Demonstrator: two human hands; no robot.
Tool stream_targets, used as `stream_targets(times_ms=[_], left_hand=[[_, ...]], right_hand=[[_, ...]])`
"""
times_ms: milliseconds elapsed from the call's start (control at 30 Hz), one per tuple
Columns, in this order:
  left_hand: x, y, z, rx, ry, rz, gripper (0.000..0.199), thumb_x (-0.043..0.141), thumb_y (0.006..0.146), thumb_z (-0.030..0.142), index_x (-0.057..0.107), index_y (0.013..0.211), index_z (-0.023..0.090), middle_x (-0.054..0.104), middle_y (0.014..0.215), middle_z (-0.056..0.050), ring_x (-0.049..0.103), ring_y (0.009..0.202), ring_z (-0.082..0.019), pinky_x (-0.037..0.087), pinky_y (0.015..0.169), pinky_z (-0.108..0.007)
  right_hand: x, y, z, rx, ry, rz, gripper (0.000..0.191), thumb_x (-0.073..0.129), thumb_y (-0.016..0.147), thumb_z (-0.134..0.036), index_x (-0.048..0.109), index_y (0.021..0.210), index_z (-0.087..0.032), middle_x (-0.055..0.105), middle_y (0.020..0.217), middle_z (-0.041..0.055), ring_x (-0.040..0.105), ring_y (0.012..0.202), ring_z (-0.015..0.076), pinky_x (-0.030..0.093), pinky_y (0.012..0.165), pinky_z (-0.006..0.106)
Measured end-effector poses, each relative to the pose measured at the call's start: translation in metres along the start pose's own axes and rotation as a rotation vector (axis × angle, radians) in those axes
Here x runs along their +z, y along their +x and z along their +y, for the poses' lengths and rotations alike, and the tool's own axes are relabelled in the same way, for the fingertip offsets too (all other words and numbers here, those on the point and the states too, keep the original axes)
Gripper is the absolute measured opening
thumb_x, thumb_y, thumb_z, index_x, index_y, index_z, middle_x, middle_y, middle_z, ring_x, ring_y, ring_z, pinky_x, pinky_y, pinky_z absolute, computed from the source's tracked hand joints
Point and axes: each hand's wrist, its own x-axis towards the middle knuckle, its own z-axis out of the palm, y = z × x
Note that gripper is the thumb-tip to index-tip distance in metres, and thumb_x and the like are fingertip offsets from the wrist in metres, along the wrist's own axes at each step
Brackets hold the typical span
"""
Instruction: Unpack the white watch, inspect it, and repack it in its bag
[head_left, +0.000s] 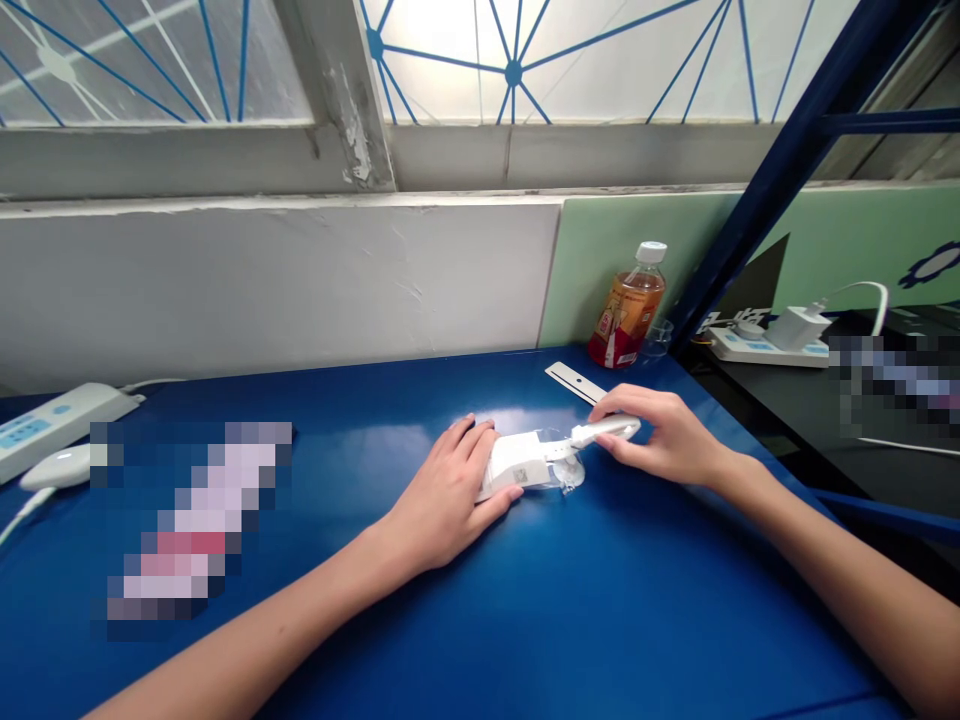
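Head view, left hand [457,490]: I see its grip laid over the white box [517,462], thumb along the near side.
Right hand [664,435]: grip pinching the white handle [611,430] beside the box.
White box: lying on the blue bench [600,600], clear wrap [571,474] at its right end.
Bottle [628,308]: upright near the wall, beyond the white strip [576,382].

We see a juice btl [627,312] w/ white cap by the green wall panel [577,260], pwr strip [67,420] at far L.
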Motion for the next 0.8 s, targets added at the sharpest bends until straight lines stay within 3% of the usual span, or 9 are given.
stream_targets(times_ms=[100,200,300,400,500,633,800], left_hand=[[0.0,0.0,0.001,-0.001,0.0,-0.011,0.058,0.043,0.097,0.055,0.045,0.136,0.013,0.045,0.147,-0.017,0.029,0.142,-0.036,0.028,0.115,-0.052],[0.0,0.0,0.001,0.009,-0.005,-0.007,0.058,0.042,0.097,0.055,0.044,0.136,0.013,0.045,0.147,-0.017,0.03,0.142,-0.035,0.026,0.115,-0.052],[0.0,0.0,0.001,0.019,-0.009,0.008,0.057,0.043,0.097,0.055,0.045,0.136,0.013,0.046,0.145,-0.017,0.032,0.141,-0.035,0.026,0.115,-0.052],[0.001,0.0,0.001,0.027,-0.002,0.014,0.058,0.043,0.097,0.054,0.045,0.136,0.012,0.047,0.145,-0.018,0.033,0.14,-0.035,0.025,0.115,-0.051],[0.001,0.001,0.001,0.04,-0.007,0.025,0.056,0.044,0.096,0.053,0.045,0.135,0.012,0.048,0.143,-0.018,0.035,0.139,-0.035,0.026,0.114,-0.052],[0.002,0.0,0.0,0.044,-0.003,0.034,0.057,0.045,0.096,0.054,0.046,0.135,0.013,0.048,0.143,-0.018,0.035,0.138,-0.035,0.026,0.114,-0.052],[0.004,-0.001,0.0,0.023,0.044,0.002,0.067,0.044,0.095,0.056,0.04,0.142,0.009,0.041,0.149,-0.02,0.029,0.142,-0.037,0.025,0.115,-0.053]], right_hand=[[0.008,0.0,0.001,0.126,0.183,0.108,0.016,0.07,0.082,-0.035,0.067,0.082,-0.019,0.069,0.079,0.0047,0.063,0.072,0.0198,0.048,0.068,0.033],[0.017,0.001,0.0,0.209,0.317,0.128,0.022,0.073,0.08,-0.039,0.068,0.074,-0.019,0.063,0.072,0.003,0.058,0.066,0.018,0.046,0.063,0.031],[0.025,0.003,-0.003,0.214,0.445,0.158,0.021,0.075,0.079,-0.039,0.069,0.074,-0.019,0.063,0.09,0.0061,0.059,0.08,0.0192,0.049,0.071,0.032],[0.03,0.003,-0.008,0.301,0.682,0.065,0.021,0.067,0.086,-0.04,0.069,0.088,-0.019,0.067,0.109,0.0098,0.063,0.095,0.0214,0.051,0.081,0.034],[0.033,0.003,-0.015,0.404,0.957,-0.008,0.023,0.064,0.09,-0.041,0.066,0.095,-0.018,0.073,0.097,0.0098,0.068,0.093,0.0227,0.053,0.082,0.037],[0.03,0.005,-0.026,0.486,1.236,0.018,0.024,0.073,0.083,-0.039,0.065,0.091,-0.018,0.075,0.087,0.0071,0.072,0.077,0.02,0.058,0.073,0.034],[0.021,0.014,-0.039,0.606,1.355,0.146,0.025,0.075,0.081,-0.037,0.067,0.094,-0.018,0.075,0.085,0.0049,0.072,0.064,0.0153,0.058,0.055,0.023]])
